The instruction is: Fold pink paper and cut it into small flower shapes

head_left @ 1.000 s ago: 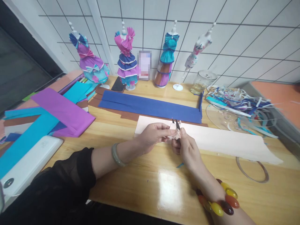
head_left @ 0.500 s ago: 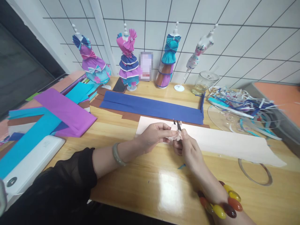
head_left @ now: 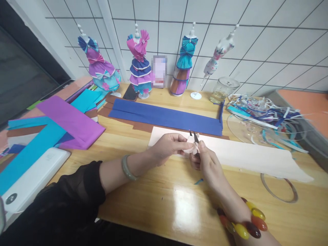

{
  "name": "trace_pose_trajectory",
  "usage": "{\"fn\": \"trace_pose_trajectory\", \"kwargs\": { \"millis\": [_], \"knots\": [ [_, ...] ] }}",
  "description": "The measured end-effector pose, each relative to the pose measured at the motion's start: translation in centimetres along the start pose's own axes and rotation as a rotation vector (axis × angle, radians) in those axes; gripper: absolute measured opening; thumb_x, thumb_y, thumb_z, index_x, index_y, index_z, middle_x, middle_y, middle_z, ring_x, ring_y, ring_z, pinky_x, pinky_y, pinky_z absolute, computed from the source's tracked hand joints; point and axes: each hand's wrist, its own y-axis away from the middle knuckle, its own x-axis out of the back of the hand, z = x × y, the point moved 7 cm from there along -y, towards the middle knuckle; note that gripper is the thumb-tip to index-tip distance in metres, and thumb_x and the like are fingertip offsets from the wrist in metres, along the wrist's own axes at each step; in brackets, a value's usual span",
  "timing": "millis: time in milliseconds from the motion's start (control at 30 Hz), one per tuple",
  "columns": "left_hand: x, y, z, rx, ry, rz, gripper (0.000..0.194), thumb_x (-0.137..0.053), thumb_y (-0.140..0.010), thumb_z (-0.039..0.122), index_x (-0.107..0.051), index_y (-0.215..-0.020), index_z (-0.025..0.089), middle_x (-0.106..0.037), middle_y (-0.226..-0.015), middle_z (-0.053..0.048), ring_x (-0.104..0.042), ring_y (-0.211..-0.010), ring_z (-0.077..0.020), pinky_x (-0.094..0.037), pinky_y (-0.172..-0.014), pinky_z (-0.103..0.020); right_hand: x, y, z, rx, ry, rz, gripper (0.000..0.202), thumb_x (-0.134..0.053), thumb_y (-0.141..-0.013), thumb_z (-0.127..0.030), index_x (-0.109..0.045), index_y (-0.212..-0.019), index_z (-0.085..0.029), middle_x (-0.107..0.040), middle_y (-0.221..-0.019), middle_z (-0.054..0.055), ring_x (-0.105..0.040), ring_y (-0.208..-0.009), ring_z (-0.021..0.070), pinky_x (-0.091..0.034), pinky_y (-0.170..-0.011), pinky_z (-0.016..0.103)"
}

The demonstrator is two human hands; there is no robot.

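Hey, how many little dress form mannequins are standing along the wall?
4. From left to right: one in a purple and light-blue dress, one in pink and navy ruffles, one with a teal top, and a bare one by the glass.

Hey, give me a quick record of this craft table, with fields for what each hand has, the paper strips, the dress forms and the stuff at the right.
left hand: pinching a small pale pink paper piece
right hand: holding dark-bladed scissors, blades apart at that piece
nearest strip: long pale pink paper, lying flat behind and beside the hands
next strip: dark blue paper, over brown paper
dress forms: four; three dressed, the rightmost form without a dress
right side: glass jar, heap of paper scraps
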Motion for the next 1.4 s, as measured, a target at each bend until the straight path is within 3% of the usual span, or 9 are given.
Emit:
{"fn": "trace_pose_trajectory", "kwargs": {
  "millis": [1400],
  "knots": [
    [-0.08, -0.06, 0.12, 0.012, -0.019, -0.038, 0.027, -0.073, -0.061, 0.027, -0.051, -0.064, 0.012, -0.056, -0.064, 0.000, -0.052, -0.060, -0.0075, -0.040, -0.065, -0.026, -0.18, 0.17, -0.41, 0.016, -0.025, -0.034, 0.048, -0.027, -0.089, -0.057, -0.032, -0.057, -0.022, -0.024, -0.050, -0.006, -0.022, -0.044, 0.0090, -0.017, -0.041, 0.025]
  ]
}}
